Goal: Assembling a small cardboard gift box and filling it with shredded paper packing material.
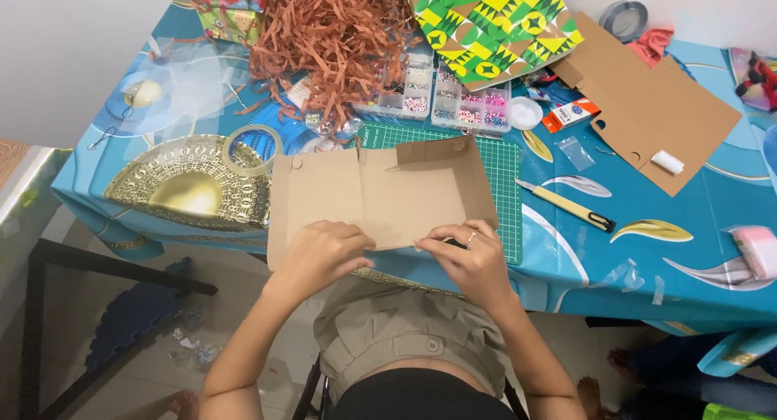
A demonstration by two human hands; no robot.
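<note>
Both hands press on the near edge of a flat, unfolded cardboard box blank (pixel 380 195) lying on the counter (pixel 696 218), partly over a green cutting mat (pixel 506 189). The left hand (pixel 322 254) lies curled on the cardboard; the right hand (pixel 469 258) seems to pinch its edge, its grip closed on it. A yellow utility knife (pixel 566 206) lies just right of the mat, a tape roll (pixel 252 149) to the left.
</note>
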